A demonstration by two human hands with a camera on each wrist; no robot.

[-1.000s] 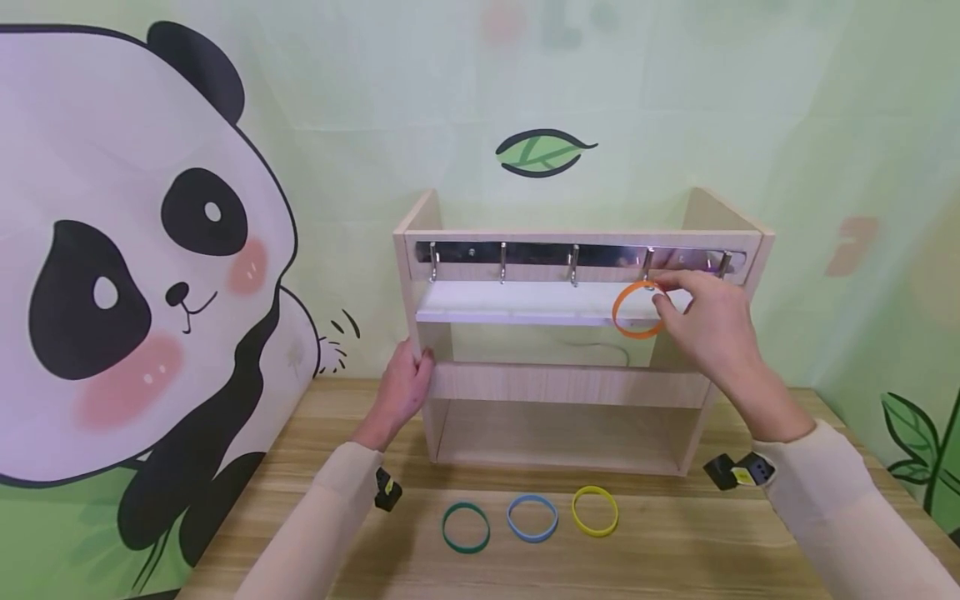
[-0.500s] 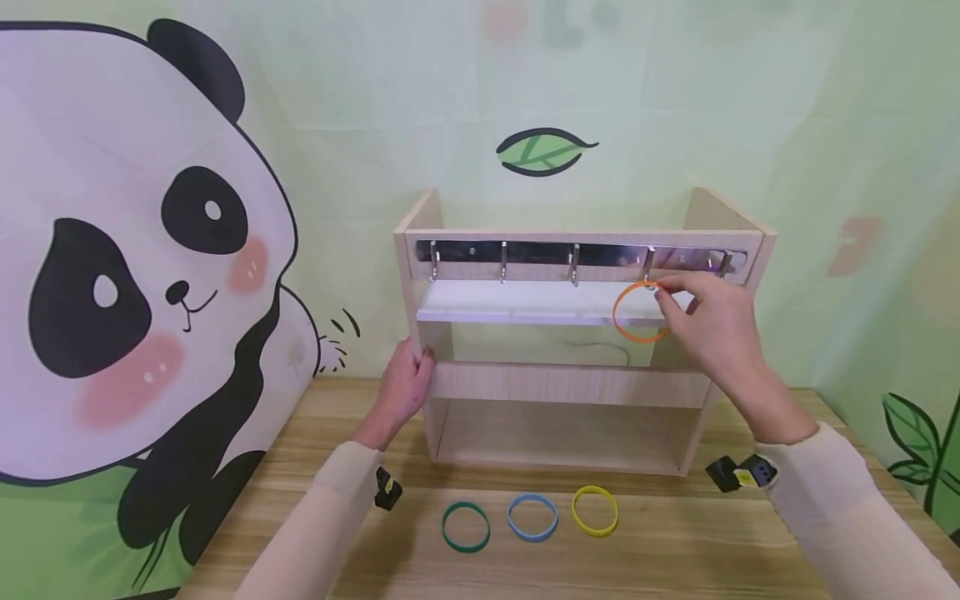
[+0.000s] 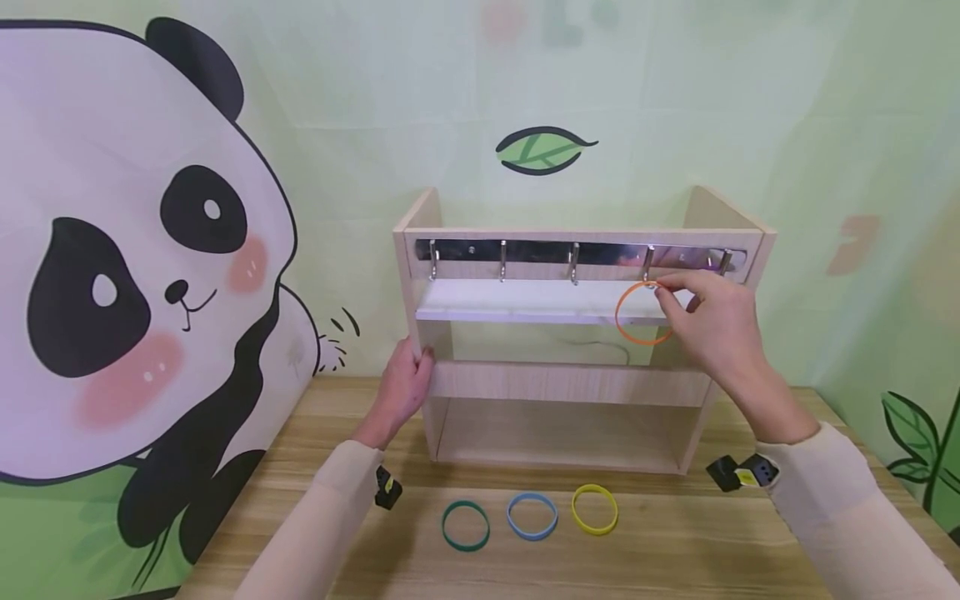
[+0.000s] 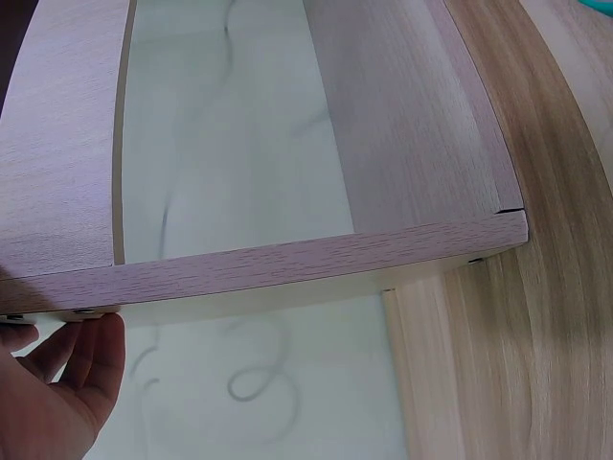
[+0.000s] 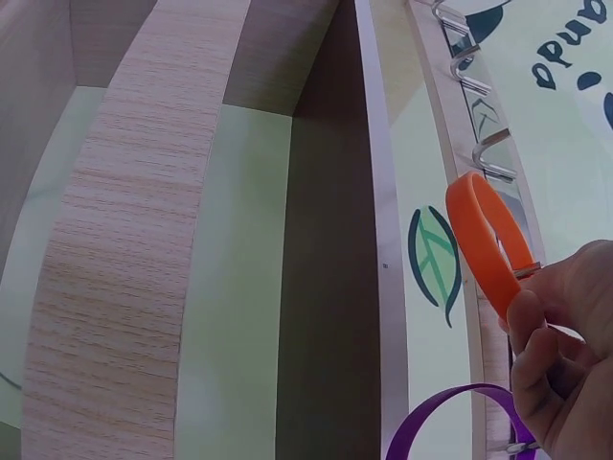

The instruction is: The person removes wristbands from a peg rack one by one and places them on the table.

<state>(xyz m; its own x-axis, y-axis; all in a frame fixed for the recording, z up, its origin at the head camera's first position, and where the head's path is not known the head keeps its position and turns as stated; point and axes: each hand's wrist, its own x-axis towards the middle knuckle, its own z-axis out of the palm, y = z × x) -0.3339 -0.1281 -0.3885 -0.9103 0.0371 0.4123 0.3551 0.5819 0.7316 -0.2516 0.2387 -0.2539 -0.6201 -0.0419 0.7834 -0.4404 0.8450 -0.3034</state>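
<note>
Lettering (image 5: 572, 48), upside down, seems to read "anda" at the right-wrist view's upper right, with a smooth orange band (image 5: 480, 244), head view right of centre, pinched by right hand (image 3: 712, 321) at metal hook (image 3: 648, 263), and wood-grain shelf (image 3: 562, 383), centre, gripped by left hand (image 3: 401, 385), fingers bent.

The orange band (image 5: 481, 247) seemingly encircles a hook (image 3: 648, 262)

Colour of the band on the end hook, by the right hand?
The band is purple; the right wrist view shows it best.
</note>
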